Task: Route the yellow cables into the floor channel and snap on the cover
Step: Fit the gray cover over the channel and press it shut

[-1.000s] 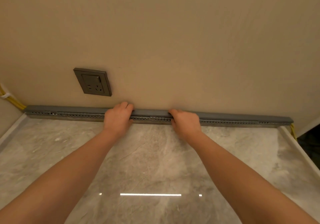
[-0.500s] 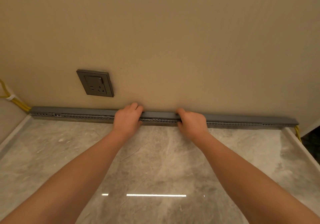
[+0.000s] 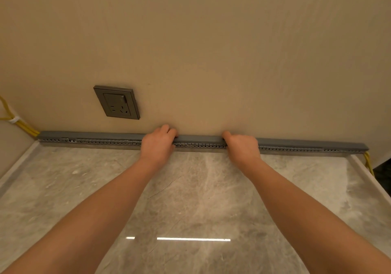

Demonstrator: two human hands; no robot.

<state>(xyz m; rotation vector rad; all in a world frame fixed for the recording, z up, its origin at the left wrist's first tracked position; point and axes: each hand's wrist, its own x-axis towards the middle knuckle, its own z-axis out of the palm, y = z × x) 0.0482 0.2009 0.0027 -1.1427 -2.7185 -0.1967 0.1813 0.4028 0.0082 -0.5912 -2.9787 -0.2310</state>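
Nearest the camera, a polished grey marble floor [image 3: 190,199] is seen, with a thin white strip of reflected light [image 3: 193,239] lying across it between two bare forearms that are stretched forward toward the wall. A raised pale stone border [image 3: 18,163] is set along the floor's left side, and another along its right side. Farther on, at the foot of the wall, the left hand [image 3: 157,144] and the right hand [image 3: 243,146] are placed near each other on the grey cover [image 3: 198,138]. Each hand is closed over it, with the fingers curled over its top edge against the wall. The cover is laid along the whole length of the floor channel [image 3: 101,142], whose slotted front wall is visible just beneath it as a row of small notches. The channel is set where floor and wall meet and runs almost from corner to corner. The yellow cables [image 3: 27,128] are seen emerging from the channel's left end, where they are bound by a white tie [image 3: 13,119] and carried up the side wall. They show again at the right end, hanging down past the stone border. Above the channel and to the left of the hands, a dark grey switched wall socket [image 3: 117,102] is mounted on the beige wall [image 3: 211,51]; any marking on its face is too small to be read.
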